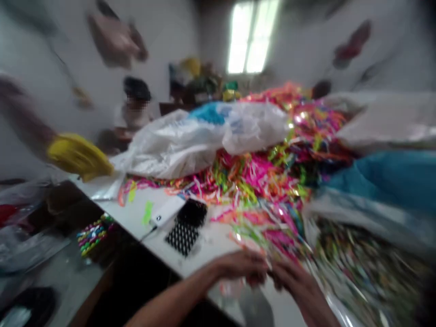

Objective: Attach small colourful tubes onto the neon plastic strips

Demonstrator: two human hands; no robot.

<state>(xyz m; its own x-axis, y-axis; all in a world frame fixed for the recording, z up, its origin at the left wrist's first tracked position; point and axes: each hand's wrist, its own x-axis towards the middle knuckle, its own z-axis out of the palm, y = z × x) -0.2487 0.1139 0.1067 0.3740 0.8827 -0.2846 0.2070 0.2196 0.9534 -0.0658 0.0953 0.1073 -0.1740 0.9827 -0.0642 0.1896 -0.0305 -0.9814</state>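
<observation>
White table [213,243] bears a heap of bright strips [262,177]; nearside of the heap, left hand [243,266] and right hand [288,274] curl close together, contents too blurred to tell. Hasty tugging could tangle the strips.

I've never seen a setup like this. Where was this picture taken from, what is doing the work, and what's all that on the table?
There's no machine here: a person works with two bare hands. The single picture comes from a camera worn on their head, looking forward and down. The left hand and right hand are close together over the white table. Beyond them is a heap of colourful strips, partly under white plastic. A dark patterned object lies nearer the left. The fingers are too blurred to show what, if anything, they hold.
</observation>
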